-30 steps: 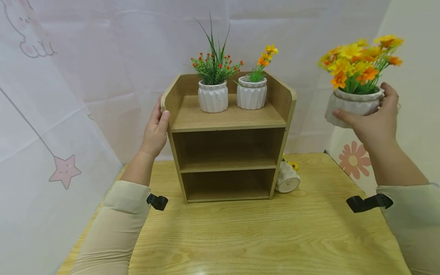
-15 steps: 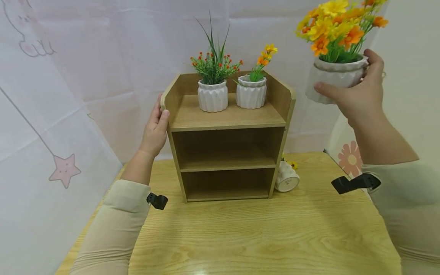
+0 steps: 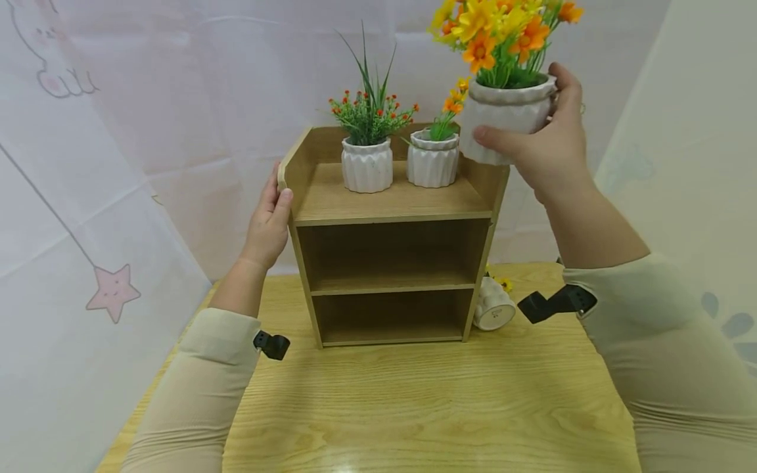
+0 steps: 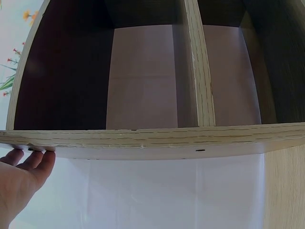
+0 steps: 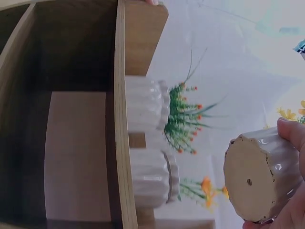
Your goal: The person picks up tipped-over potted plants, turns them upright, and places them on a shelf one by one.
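In the head view my right hand [image 3: 550,141] grips a white fluted flowerpot [image 3: 508,108] of yellow and orange flowers, thumb across its front. It is held up over the right side of a wooden shelf unit [image 3: 393,217], partly in front of a smaller potted orange flower [image 3: 433,157]. The right wrist view shows the held pot's underside [image 5: 250,181] with a small hole. My left hand [image 3: 266,226] rests against the shelf's upper left side; in the left wrist view its fingertips [image 4: 47,157] touch the outer face of the side panel.
On the top board, left of the small orange flower, stands a white pot [image 3: 367,167] with grass and red blooms. Another white pot [image 3: 495,309] lies tipped over beside the shelf's lower right. The wooden table [image 3: 378,407] carries the shelf; printed cloth [image 3: 207,98] hangs behind.
My right hand has carried the flowerpot left and upward, from beyond the shelf's right side to over its top right corner. The left hand stays in place.
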Tool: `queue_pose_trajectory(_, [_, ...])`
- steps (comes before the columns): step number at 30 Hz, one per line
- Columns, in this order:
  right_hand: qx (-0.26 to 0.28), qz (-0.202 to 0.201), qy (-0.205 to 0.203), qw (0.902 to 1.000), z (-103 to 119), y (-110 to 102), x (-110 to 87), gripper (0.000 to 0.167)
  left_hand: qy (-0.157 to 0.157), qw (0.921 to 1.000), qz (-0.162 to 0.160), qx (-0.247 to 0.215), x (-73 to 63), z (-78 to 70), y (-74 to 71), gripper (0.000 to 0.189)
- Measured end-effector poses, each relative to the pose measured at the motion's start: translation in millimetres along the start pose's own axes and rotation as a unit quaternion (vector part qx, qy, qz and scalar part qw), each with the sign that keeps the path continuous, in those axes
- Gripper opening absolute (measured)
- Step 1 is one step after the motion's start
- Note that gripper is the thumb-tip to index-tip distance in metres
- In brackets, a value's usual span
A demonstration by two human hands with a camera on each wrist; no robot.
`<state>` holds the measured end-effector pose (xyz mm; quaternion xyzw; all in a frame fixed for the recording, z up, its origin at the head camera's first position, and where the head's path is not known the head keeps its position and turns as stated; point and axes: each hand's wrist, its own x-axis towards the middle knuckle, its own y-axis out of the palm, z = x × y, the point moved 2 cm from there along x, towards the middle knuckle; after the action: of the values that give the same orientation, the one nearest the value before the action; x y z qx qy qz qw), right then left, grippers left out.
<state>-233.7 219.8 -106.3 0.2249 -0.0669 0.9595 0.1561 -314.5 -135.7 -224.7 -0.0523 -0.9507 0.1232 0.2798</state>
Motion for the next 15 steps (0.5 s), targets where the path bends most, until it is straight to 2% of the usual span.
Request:
queue_pose_trajectory(3, [-0.001,0.013,0.001,0.9999,1,14,-1.9,0.110,0.004,1.0000,0.003,-0.003,0.2,0.3,0.0,0.056])
queue_pose_trajectory(7, [-0.029,0.022,0.002,0.9993,-2,28,-4.2,0.111,0.005,1.0000,0.005,-0.003,0.1,0.6,0.2,0.056])
queue_pose_trajectory(15, [-0.062,0.011,-0.002,0.9980,-18,46,-5.9,0.113,-0.003,1.0000,0.006,0.002,-2.4,-1.2,0.0,0.056])
